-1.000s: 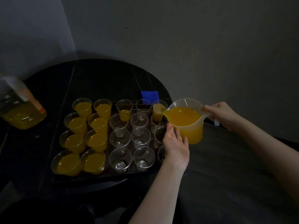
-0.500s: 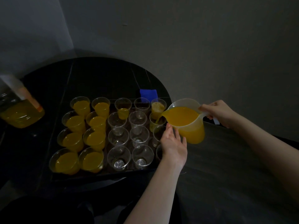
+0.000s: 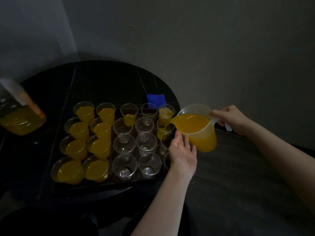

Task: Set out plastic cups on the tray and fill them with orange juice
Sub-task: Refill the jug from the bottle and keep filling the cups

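The right hand (image 3: 229, 119) curls round the handle of a translucent plastic jug (image 3: 197, 127) and tips it toward the left hand's side, so that orange juice (image 3: 189, 122) runs from the spout into a clear plastic cup (image 3: 164, 129) just beyond the left hand's fingertips. That cup is partly filled. The left hand (image 3: 183, 152) lies flat with its fingers straight and together, alongside the jug's lower wall and over the near right edge of the dark tray (image 3: 105, 182); whether it touches the jug cannot be told.

The tray sits on a dark round table (image 3: 105, 79) and carries rows of plastic cups. Far to the left of the left hand, eight cups (image 3: 96, 145) stand full of juice. Between them and the left hand stand empty cups (image 3: 124, 166), and one cup (image 3: 129, 114) in the far row is part filled. Another cup (image 3: 166, 113), beyond the one being filled, holds frothy juice. A blue cloth (image 3: 156, 99) lies past the tray. A large juice bottle (image 3: 22, 119) lies well off to the left.
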